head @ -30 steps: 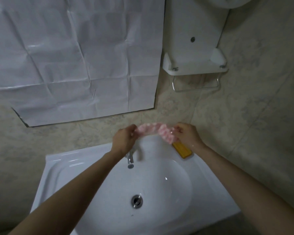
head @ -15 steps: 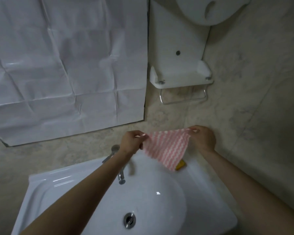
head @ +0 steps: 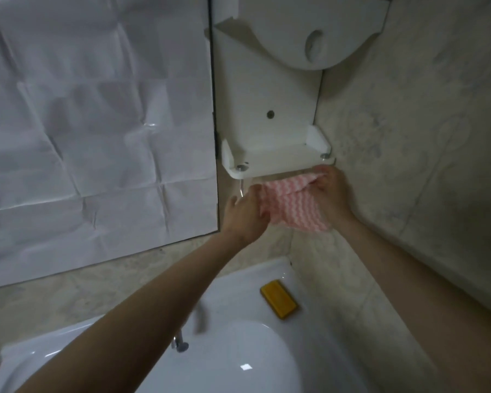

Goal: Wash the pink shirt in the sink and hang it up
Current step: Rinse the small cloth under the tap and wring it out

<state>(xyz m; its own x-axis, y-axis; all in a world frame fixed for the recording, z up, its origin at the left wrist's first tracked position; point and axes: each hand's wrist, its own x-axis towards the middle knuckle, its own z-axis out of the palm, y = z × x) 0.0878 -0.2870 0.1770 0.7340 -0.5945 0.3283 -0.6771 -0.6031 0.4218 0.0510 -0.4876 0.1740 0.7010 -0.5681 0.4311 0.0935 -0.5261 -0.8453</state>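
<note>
Each grip — left hand [head: 245, 214], right hand [head: 332, 194] — clutches the pink shirt [head: 294, 208], rail [head: 241, 188] mostly hidden behind.

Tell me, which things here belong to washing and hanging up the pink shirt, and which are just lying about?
In the job: pink shirt, gripped by left hand and right hand; metal rail under the white shelf; sink; tap.

Lying about: yellow bar on the sink's rim, untouched; creased white sheet on the wall; round white fixture above.
</note>
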